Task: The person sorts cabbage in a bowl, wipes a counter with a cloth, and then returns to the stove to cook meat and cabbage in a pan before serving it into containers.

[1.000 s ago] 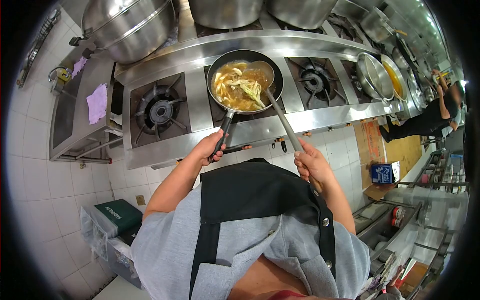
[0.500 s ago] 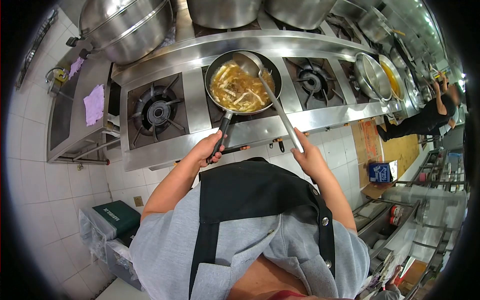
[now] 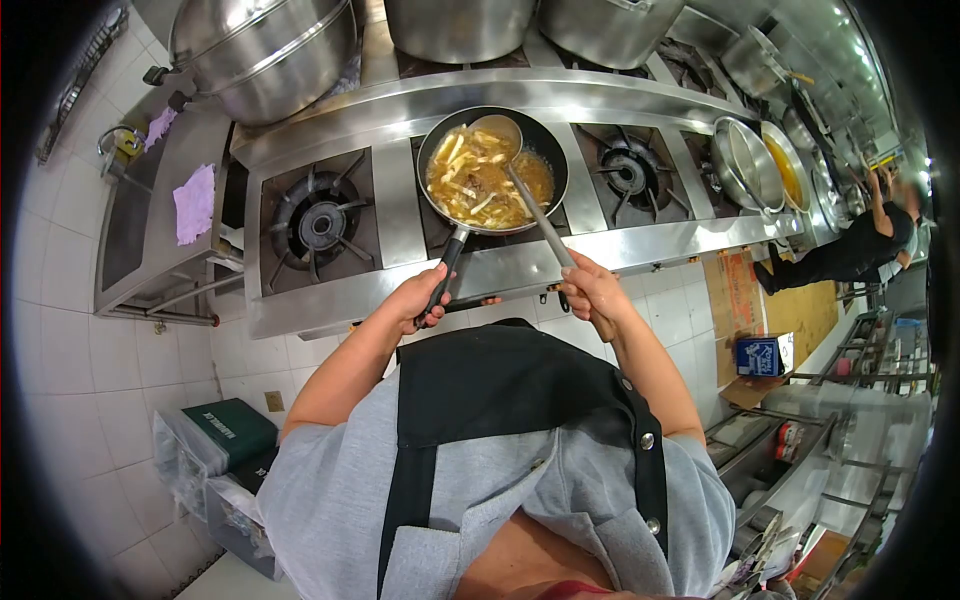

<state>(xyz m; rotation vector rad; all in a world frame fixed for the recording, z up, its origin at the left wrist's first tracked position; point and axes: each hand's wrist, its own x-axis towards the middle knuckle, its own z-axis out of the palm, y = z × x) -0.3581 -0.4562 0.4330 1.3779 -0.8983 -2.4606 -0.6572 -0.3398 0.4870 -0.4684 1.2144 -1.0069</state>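
The frying pan [image 3: 490, 170] of broth and pale strips sits on the middle burner; the left hand [image 3: 420, 295] is wrapped tight round its black handle at 7 o'clock, and the right hand [image 3: 592, 290] is clenched on the ladle [image 3: 500, 135], whose bowl dips in at 12 o'clock; the burner [image 3: 318, 222] at 9 o'clock stands bare, and the writing on the green box [image 3: 232, 430] and blue box [image 3: 762, 355] is too small to read

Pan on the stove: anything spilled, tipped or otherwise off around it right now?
Nothing stands out. The pan sits level on its burner, with the broth and noodles inside its rim. The left hand grips the pan's handle; the right hand holds the ladle, its bowl in the food. No spill shows on the stove.
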